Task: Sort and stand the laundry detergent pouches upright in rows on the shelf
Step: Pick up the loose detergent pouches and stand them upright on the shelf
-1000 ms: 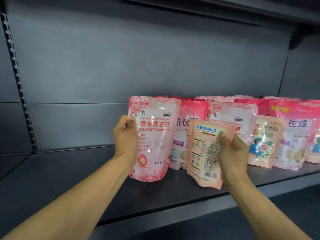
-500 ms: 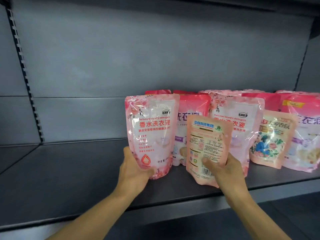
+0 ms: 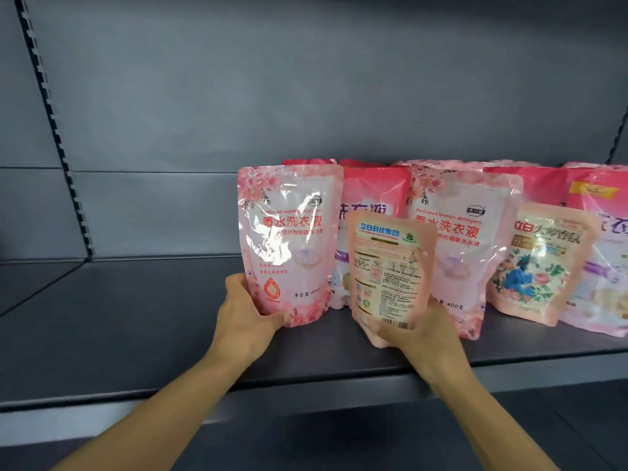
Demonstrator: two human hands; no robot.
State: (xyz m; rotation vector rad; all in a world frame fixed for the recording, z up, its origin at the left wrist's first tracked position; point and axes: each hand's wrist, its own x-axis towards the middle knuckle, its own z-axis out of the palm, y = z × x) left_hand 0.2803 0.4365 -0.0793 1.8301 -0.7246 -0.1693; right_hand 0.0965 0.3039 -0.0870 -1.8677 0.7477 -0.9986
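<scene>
Head view, looking forward and down onto a grey metal shelf (image 3: 119, 321) with a slotted upright strip (image 3: 54, 127) at far left against the grey back panel (image 3: 306, 79). Left hand (image 3: 246, 317) reaches in from lower left; fingers and thumb curl round the lower left corner of a pale pink blossom-print pouch (image 3: 289, 243), which stands upright on the shelf deck with its printed front facing the camera. Just right of it and behind, a deeper pink pouch (image 3: 370, 195) stands upright, partly covered. In front of that, a small peach pouch (image 3: 387, 266) shows its back panel with fine print and a barcode, tilted slightly; whether its base touches the deck cannot be told. Right hand (image 3: 424, 338) grasps this peach pouch at its bottom edge, thumb laid over the front near the barcode, fingers wrapped behind. Next right, a second blossom-print pouch (image 3: 472, 232) stands upright, its lower left hidden by the peach pouch and the hand. Further right, a floral peach pouch (image 3: 537, 266) with a blue flower design stands leaning a little, and beside it a pink pouch with a yellow tag (image 3: 598, 205) is cut off by the frame edge. More pink pouch tops (image 3: 309, 162) show in a rear row behind these.
</scene>
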